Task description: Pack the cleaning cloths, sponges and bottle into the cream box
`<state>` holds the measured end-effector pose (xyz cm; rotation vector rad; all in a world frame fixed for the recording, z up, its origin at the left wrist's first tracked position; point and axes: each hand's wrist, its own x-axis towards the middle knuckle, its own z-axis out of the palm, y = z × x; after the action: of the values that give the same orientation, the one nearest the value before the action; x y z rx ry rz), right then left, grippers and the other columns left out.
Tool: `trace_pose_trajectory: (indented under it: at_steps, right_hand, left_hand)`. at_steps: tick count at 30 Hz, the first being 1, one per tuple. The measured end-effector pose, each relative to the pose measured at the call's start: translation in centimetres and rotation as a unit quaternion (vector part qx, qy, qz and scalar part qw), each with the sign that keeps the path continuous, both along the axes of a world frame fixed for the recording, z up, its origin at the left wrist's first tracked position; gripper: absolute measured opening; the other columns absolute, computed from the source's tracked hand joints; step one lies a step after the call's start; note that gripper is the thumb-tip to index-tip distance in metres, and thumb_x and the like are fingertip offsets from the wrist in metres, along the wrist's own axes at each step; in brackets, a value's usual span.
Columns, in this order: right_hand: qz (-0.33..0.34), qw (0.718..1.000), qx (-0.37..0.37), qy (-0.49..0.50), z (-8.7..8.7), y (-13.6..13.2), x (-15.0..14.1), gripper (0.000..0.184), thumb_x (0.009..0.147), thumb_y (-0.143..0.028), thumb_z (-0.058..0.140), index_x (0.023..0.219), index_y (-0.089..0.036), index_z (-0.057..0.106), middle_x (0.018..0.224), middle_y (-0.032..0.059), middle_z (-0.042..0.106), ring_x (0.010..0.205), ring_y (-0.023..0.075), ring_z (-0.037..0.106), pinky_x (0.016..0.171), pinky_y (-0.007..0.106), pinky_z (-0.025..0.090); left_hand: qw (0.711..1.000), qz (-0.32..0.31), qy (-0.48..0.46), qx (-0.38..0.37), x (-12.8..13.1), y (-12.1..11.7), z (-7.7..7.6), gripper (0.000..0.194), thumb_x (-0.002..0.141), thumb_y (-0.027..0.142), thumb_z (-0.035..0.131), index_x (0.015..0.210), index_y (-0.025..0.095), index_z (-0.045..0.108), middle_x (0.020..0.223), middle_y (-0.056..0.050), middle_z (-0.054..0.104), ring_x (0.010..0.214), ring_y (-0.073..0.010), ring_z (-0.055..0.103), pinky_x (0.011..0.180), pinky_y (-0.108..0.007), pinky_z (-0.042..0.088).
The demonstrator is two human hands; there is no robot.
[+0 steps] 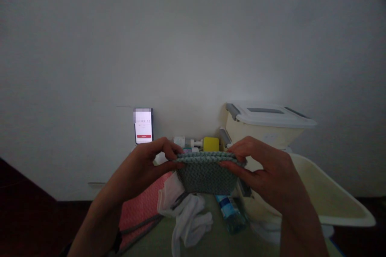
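Grey-green and knitted, the folded cloth (208,178) is held up at lower centre, its top edge pinched between thumb and fingers of the left hand (150,158) and the right hand (265,164), probably to keep the layers even. Lower in the frame lie a white cloth (193,223) and a bottle (231,213). Left of centre, a phone (144,127) stands upright, seemingly so its screen stays readable.

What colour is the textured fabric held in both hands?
Textured fabric: muted grey-green, seen in the head view.
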<state>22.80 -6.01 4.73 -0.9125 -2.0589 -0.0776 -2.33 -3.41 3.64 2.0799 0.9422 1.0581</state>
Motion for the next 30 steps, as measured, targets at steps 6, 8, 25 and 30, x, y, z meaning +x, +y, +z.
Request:
trace_pose_trajectory:
  at_steps: [6, 8, 25, 30]
  right_hand:
    - [0.038, 0.999, -0.004, 0.029, 0.0, 0.1, -0.3, 0.022, 0.076, -0.018, 0.068, 0.073, -0.02, 0.046, 0.077, 0.0015, 0.061, 0.074, 0.0129, 0.06, 0.066, 0.023, 0.047]
    - [0.053, 0.998, -0.027, 0.034, -0.1, 0.2, -0.2, 0.022, 0.076, -0.018, 0.069, 0.075, -0.021, 0.047, 0.079, 0.0013, 0.062, 0.075, 0.0132, 0.06, 0.066, 0.024, 0.048]
    - [0.155, 0.834, -0.343, 0.405, -1.7, 1.9, -2.5, 0.029, 0.074, -0.032, 0.07, 0.098, -0.025, 0.056, 0.082, -0.0032, 0.061, 0.075, 0.0088, 0.06, 0.065, 0.017, 0.049]
    - [0.208, 0.835, -0.444, 0.25, -2.1, 2.2, -2.0, 0.028, 0.078, -0.036, 0.065, 0.099, -0.019, 0.059, 0.097, 0.0048, 0.065, 0.093, 0.0188, 0.061, 0.083, 0.033, 0.05]
  left_hand:
    - [0.999, 0.016, 0.023, 0.044, -0.8, -0.1, 0.3, 0.017, 0.074, 0.016, 0.068, 0.066, 0.019, 0.053, 0.083, 0.0, 0.064, 0.077, -0.0115, 0.061, 0.07, -0.023, 0.045]
    - [0.999, 0.017, -0.001, 0.048, -1.0, -0.1, 0.2, 0.017, 0.074, 0.013, 0.068, 0.066, 0.019, 0.053, 0.082, 0.001, 0.063, 0.077, -0.0109, 0.059, 0.071, -0.023, 0.045]
    - [0.91, 0.02, -0.382, -0.16, 1.3, 0.3, 0.0, 0.018, 0.068, 0.009, 0.071, 0.067, 0.016, 0.056, 0.086, 0.001, 0.065, 0.073, -0.0106, 0.062, 0.059, -0.018, 0.049]
    - [0.894, 0.063, -0.418, -0.149, 2.2, 0.3, 0.1, 0.02, 0.065, 0.01, 0.073, 0.069, 0.016, 0.054, 0.087, 0.001, 0.064, 0.07, -0.009, 0.06, 0.059, -0.017, 0.047]
